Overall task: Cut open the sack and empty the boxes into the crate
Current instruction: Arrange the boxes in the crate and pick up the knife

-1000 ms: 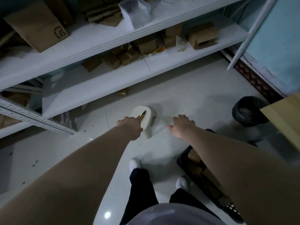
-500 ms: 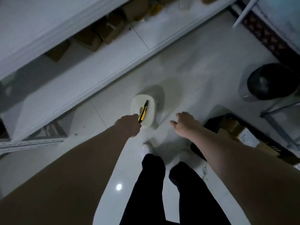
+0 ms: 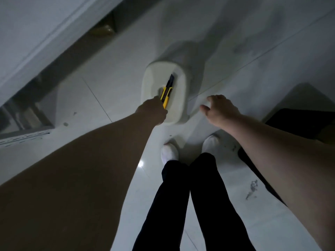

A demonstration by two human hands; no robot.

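Yellow-and-black utility knife lies on top of a white plastic stool standing on a pale tiled floor. The left hand curls round the knife's near end. The right hand hovers just beside the stool's right edge, fingers loose and spread, holding nothing. A black crate sits on the floor at the right, partly behind the right forearm.

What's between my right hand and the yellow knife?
From yellow knife to right hand: the white stool's top, then a sliver of bare floor, head view.
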